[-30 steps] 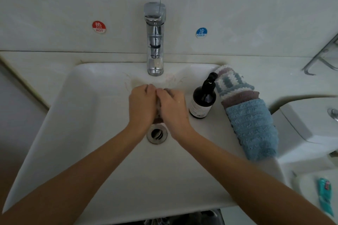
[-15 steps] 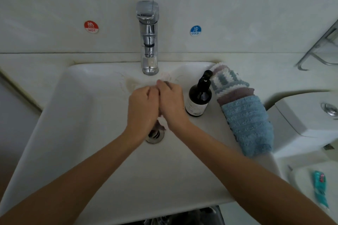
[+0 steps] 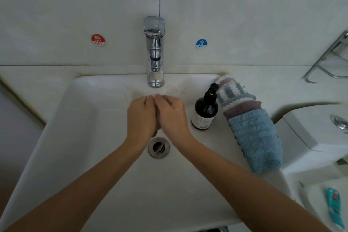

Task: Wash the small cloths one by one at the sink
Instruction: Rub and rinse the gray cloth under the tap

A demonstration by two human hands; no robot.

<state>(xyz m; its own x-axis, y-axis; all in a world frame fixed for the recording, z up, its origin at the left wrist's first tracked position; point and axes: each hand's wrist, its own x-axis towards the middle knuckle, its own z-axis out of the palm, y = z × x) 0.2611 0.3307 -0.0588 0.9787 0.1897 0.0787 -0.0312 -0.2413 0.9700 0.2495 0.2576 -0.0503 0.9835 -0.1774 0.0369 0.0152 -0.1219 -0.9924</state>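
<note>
Over the white sink (image 3: 79, 137), just below the chrome tap (image 3: 154, 52), my left hand (image 3: 141, 117) and my right hand (image 3: 172, 115) press together. Between them they grip a small grey cloth (image 3: 157, 118), mostly hidden by the fingers. A little of it shows between the palms and at the right fingertips. The drain (image 3: 158, 147) lies right below the hands. On the sink's right rim lie three more small cloths in a row: a striped one (image 3: 233, 92), a mauve one (image 3: 243, 108) and a blue one (image 3: 256, 139).
A dark pump bottle (image 3: 205, 111) stands in the basin's right side, close to my right hand. Red hot (image 3: 98, 40) and blue cold (image 3: 201, 43) stickers mark the wall. A toilet cistern (image 3: 320, 130) stands at right, a teal tube (image 3: 335, 207) lower right.
My hands have kept rubbing the cloth between them, shifting slightly against each other below the tap. The camera has tilted, bringing the mirror edge into view.
</note>
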